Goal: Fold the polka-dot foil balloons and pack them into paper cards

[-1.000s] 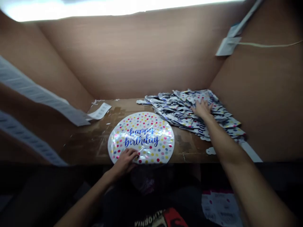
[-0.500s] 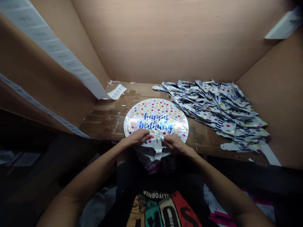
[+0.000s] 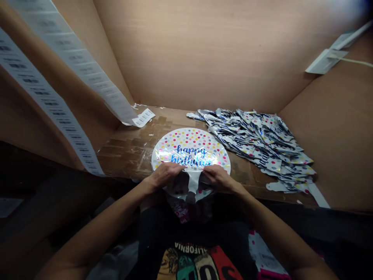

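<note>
Round silver foil balloon w/ multicolour polka dots and blue "happy birthday" script (image 3: 190, 149) lies flat on a scarred brown wooden bench top (image 3: 125, 159), its narrow foil tail (image 3: 192, 186) pointing toward the person's chest. Left hand (image 3: 164, 175) and right hand (image 3: 218, 178) sit either side of that tail at the balloon's near edge, fingers bent, partly closed, lying on the foil; can't tell if either has a real pinch. Flat lay prob. gives both hands a steady surface. Heap of flat foil balloons (image 3: 256, 146) sits just right of the balloon, long white barcode label strip (image 3: 49, 93) hangs left of it, tan board wall (image 3: 204, 50) stands behind it.
</note>
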A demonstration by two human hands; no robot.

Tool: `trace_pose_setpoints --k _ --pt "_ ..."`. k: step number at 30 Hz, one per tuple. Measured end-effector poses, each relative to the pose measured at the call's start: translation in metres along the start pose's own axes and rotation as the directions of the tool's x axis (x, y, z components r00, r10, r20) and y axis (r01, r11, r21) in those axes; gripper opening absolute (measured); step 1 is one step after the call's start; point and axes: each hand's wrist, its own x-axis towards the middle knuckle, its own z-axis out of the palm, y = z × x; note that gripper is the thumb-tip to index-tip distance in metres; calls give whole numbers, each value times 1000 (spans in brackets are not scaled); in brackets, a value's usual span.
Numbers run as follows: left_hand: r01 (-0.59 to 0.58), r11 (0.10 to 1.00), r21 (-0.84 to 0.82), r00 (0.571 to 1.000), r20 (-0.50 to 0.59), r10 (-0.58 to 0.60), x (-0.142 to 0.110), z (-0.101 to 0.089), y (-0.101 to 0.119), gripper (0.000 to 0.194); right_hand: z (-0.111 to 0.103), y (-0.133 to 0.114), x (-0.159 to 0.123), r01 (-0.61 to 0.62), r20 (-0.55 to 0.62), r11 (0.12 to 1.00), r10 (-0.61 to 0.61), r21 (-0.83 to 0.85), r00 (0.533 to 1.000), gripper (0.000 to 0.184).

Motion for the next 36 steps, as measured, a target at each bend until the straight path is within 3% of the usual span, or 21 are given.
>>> trace_pose_setpoints --k 4,6,8,11,14,18,21,24,27,30,33,36 --pt "-163 984 -75 986 17 165 -36 4 7 28 -39 36 34 -173 -114 977 187 122 976 46" --pt "-223 965 -140 969 75 235 -49 3 10 22 -60 46 54 -178 -93 975 191 133 977 49" --pt "-200 962 -186 974 73 216 -46 -2 8 22 -73 47 74 -154 -31 977 160 147 987 51" --pt "-86 984 -159 996 -30 82 -11 -9 -4 29 -80 39 102 -194 42 958 190 209 981 55" --pt "-8 1000 -1 999 -31 8 38 -3 -22 37 -86 36 116 -317 38 911 319 264 947 59" --pt "271 941 205 960 8 -278 72 21 -51 54 -101 49 87 -377 22 873 389 310 921 62" --pt "405 885 228 908 15 -419 74 38 -69 62 -97 62 46 -404 78 845 404 350 912 59" --pt "470 857 213 879 -26 -476 74 46 -78 67 -78 70 28 -506 -44 851 516 141 856 45" --pt "523 830 193 851 -64 -521 77 48 -80 72 -59 73 44 -629 -253 776 599 -50 760 35" --pt "572 799 185 820 -117 -560 79 46 -78 75 -49 75 75 -698 -346 705 628 -127 697 35" --pt "633 756 169 774 -153 -614 78 44 -76 78 -47 76 93 -713 -353 673 629 -198 692 37" --pt "677 720 152 736 -169 -656 78 44 -75 79 -52 76 82 -713 -336 651 631 -260 699 40"
